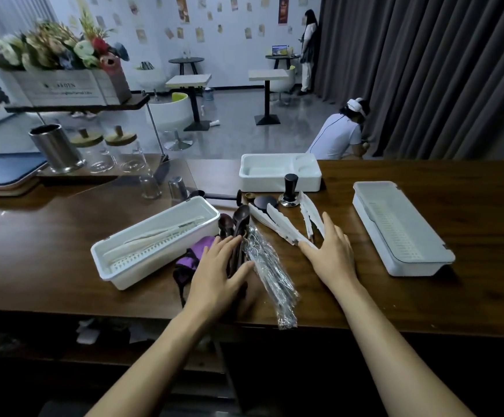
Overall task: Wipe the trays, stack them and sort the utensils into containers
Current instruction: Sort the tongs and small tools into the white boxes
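I see the left grip lying flat on the handles of the dark wooden spoons. Its fingers are straight and a little spread, and the thumb is out against the clear packet of metal utensils. The palm hides the lower part of the spoons, so I cannot count them. What is inside the packet is hard to make out through the shiny wrap. Its near end reaches the near edge of the worktop.

The right grip is also spread flat and holds nothing. Its fingertips are at the hinge end of the white tongs. A second pair lies just beside, partly under the fingers.

A purple cloth lies between the left grip and the left container, partly hidden by the hand. This container holds some pale long utensils. The right container stands well apart at the right.

The trays lie one on another at the far left, cut off by the picture edge. Behind the tongs stand a tamper and a white box.
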The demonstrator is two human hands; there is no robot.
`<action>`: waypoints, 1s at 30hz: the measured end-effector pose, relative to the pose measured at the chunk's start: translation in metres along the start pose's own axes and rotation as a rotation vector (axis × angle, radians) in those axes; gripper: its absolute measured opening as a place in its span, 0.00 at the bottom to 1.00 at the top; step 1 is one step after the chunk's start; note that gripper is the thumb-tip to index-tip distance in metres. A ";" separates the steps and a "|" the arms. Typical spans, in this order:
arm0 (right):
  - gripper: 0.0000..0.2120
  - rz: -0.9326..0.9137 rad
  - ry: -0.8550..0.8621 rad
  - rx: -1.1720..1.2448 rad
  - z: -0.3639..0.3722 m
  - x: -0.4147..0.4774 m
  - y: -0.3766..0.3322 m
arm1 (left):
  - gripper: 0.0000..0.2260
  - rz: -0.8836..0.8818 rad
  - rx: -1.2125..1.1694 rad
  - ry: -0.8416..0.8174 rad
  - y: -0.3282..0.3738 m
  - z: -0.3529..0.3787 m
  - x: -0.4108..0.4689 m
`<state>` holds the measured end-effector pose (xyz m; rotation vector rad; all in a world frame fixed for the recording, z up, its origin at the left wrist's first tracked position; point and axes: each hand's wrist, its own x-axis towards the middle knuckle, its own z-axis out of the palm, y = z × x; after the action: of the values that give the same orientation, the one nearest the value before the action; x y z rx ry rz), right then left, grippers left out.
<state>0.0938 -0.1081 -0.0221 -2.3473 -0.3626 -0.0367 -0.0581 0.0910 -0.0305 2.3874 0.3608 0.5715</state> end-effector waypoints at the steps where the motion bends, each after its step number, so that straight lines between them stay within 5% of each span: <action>1: 0.42 -0.004 0.002 0.006 -0.001 0.000 -0.002 | 0.28 -0.009 0.008 0.009 -0.003 -0.005 0.000; 7: 0.29 -0.144 -0.091 0.092 0.000 -0.011 -0.039 | 0.28 -0.028 0.058 0.044 -0.020 -0.035 0.001; 21: 0.23 -0.431 -0.339 -0.049 0.094 -0.021 -0.154 | 0.26 -0.169 0.155 0.274 -0.119 -0.141 -0.030; 30: 0.19 -0.612 -0.393 -0.239 0.122 -0.005 -0.203 | 0.45 -0.272 -0.046 0.188 -0.170 -0.166 -0.036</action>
<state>0.0244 0.1129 0.0271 -2.3771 -1.3212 0.0953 -0.1884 0.2925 -0.0369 2.1971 0.7341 0.6693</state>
